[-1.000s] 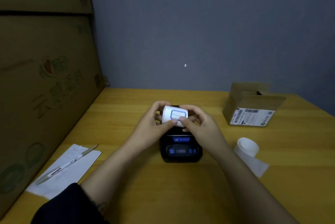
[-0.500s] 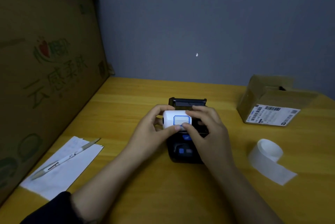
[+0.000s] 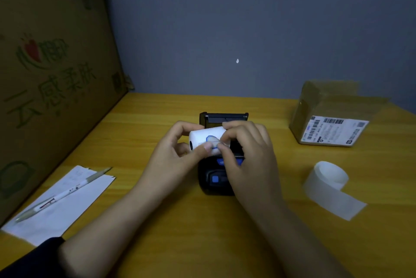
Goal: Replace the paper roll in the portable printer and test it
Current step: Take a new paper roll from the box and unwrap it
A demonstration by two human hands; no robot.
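Observation:
A black portable printer [image 3: 213, 184] with blue buttons lies mid-table, its lid [image 3: 224, 118] standing open at the far end. Just above its open bay I hold a fresh white paper roll [image 3: 201, 137] with a blue-outlined sticker. My left hand [image 3: 173, 156] grips the roll's left end, thumb on the front. My right hand [image 3: 247, 154] covers the roll's right part, with thumb and forefinger pinching at the sticker. A loosely curled strip of white paper [image 3: 331, 185] lies on the table to the right.
Large cardboard boxes [image 3: 51, 79] wall off the left side. A pen [image 3: 60, 195] rests on a white sheet [image 3: 67, 208] at the front left. A small open carton with a shipping label [image 3: 331, 120] stands at the back right. A grey wall is behind the wooden table [image 3: 202, 244].
The roll has tilted, its left end now facing me. My right fingers have closed over the sticker, hiding most of it. The view has shifted, showing the printer's open lid.

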